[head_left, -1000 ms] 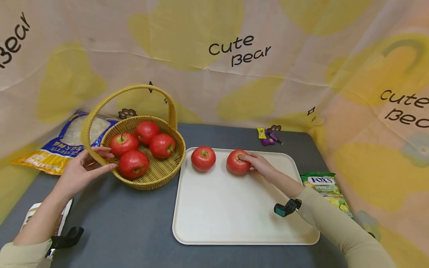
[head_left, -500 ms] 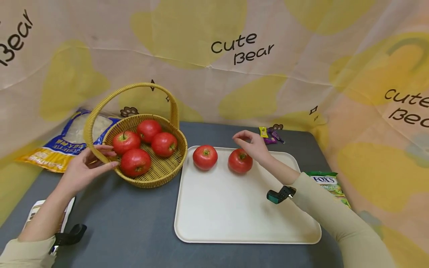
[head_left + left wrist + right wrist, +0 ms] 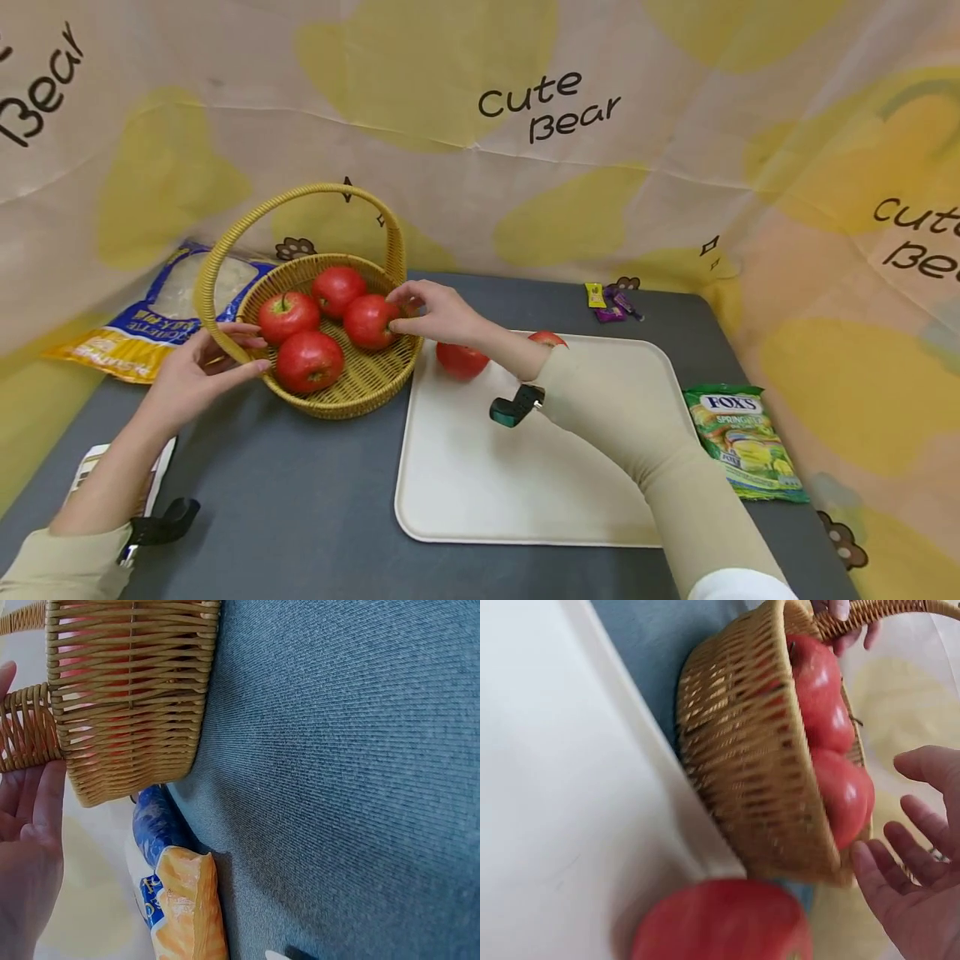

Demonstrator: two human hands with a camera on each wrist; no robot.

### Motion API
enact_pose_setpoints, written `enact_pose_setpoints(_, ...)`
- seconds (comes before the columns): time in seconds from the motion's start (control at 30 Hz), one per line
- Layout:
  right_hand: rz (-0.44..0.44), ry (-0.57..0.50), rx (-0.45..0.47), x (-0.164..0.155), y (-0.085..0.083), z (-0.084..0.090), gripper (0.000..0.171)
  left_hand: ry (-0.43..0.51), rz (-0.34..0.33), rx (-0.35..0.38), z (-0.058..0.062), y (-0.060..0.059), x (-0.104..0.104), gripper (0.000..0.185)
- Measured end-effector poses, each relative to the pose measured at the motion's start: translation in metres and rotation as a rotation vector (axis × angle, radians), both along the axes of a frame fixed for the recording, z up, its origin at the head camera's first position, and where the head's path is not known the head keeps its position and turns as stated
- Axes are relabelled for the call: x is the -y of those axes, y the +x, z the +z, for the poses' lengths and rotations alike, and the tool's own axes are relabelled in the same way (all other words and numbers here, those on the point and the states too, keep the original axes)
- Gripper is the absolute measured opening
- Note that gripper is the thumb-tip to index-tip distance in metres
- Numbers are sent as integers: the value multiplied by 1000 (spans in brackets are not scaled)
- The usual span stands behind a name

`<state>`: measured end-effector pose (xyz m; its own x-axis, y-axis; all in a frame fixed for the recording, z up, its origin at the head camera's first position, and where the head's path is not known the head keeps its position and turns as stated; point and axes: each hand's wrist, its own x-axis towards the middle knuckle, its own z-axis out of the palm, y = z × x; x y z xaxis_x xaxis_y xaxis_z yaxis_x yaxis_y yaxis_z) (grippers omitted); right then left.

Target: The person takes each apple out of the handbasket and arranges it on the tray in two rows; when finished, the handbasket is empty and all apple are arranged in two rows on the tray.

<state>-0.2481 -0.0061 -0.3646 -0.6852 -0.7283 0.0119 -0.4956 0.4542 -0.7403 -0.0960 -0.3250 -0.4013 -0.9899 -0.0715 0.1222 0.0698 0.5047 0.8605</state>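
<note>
The wicker basket (image 3: pixel 347 410) stands left of centre on the worktop (image 3: pixel 292 508), four apples (image 3: pixel 310 362) inside, a pasta bag (image 3: pixel 146 337) behind its left side. Just right, a tray (image 3: pixel 525 475) bears two apples (image 3: pixel 459 363) near its far edge. Wrapped sweets (image 3: pixel 595 295) lie beyond; a Fox's bag (image 3: pixel 750 450), lower right.

Right hand (image 3: pixel 922 855): fingers and thumb spread, palm partly visible, fingertips just beside the basket rim; contact cannot be told. Wicker basket (image 3: pixel 742 742): woven, tan, appears tilted in this view. Apples in basket (image 3: pixel 844 795): red, glossy, crowded together, at least three visible. Handle (image 3: pixel 900 609): wicker, arched, upper right. Left hand (image 3: pixel 841 609): partly visible, fingers at the handle. Tray (image 3: pixel 555 750): white, raised edge, beside the basket. Single apple (image 3: pixel 724 922): red, blurred, cut off below. Table (image 3: pixel 656 652): blue-grey. Cloth (image 3: pixel 889 697): pale, yellow patches.
</note>
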Motion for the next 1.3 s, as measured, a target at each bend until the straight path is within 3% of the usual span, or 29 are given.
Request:
enact_pose_setpoints(0.27,22,221,-140,48,-6,-7,59,10,-7,-13,0,-1,0,48)
enact_pose_setpoints(0.7,10,367,-127,70,-7,-23,83,-26,3,7,0,0,0,47)
enact_pose_setpoints(1.0,51,320,-185,66,-5,-25,81,-42,7,18,0,-2,1,47)
enact_pose_setpoints(1.13,59,207,-187,54,-1,-20,79,-42,9,15,-1,-3,1,47)
enact_pose_setpoints(1.3,-19,44,-112,27,9,-7,77,-30,8,-3,-2,-1,1,47)
